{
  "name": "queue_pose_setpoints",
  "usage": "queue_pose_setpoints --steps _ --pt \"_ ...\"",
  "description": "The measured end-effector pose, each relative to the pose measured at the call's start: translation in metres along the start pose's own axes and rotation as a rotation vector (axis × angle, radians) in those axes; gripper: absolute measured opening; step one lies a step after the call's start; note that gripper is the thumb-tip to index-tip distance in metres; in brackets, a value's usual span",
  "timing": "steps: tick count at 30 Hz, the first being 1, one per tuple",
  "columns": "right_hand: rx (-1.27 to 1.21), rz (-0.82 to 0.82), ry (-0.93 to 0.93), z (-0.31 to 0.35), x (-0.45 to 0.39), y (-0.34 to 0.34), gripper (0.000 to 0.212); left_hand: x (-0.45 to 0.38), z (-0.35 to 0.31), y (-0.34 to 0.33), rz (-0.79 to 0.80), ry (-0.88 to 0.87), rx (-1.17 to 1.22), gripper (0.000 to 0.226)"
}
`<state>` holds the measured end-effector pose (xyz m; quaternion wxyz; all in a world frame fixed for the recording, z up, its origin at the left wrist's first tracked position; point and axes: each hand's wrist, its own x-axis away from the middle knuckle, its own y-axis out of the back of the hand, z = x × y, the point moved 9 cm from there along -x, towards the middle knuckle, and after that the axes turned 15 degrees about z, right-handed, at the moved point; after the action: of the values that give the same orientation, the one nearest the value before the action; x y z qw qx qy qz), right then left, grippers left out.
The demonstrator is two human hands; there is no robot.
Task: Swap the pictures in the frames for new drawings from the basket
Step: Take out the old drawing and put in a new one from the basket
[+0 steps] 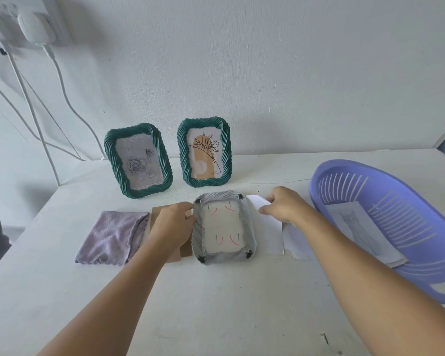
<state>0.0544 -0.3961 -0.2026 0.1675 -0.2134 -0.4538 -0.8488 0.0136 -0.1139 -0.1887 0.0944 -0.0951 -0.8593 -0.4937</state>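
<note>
The open frame (pixel 224 228) lies face down on the desk (pixel 216 304) between the two hands, its long axis running from the near edge toward the wall, its back uncovered with a paper showing inside. The left hand (pixel 174 222) rests on the frame's left rim, fingers curled against it, over a brown backing board (pixel 184 249) lying just beside the frame. The right hand (pixel 283 205) is just off the frame's far right corner, pinching a white sheet (pixel 267 232) that lies along the frame's right side. The basket (pixel 385 222) sits toward the right edge, with a cat drawing (pixel 357 227) in it, so the right hand is the nearer one for reaching it. Two green frames (pixel 138 160) (pixel 203 152) stand upright along the far edge; a lilac cloth (pixel 113 236) lies left of the board.
</note>
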Motion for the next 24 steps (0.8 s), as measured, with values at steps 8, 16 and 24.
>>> queue_pose_setpoints --steps 8,16,24 --pt "-0.344 -0.362 0.24 0.025 0.035 0.046 0.047 -0.002 -0.001 -0.001 -0.004 0.017 -0.042 0.043" --pt "-0.71 -0.313 0.451 0.059 0.056 0.058 0.075 0.007 -0.065 0.028 -0.002 -0.226 0.484 0.072" --pt "-0.689 -0.183 0.479 0.066 0.046 0.004 0.089 0.011 -0.071 0.016 0.105 -0.304 0.912 0.068"
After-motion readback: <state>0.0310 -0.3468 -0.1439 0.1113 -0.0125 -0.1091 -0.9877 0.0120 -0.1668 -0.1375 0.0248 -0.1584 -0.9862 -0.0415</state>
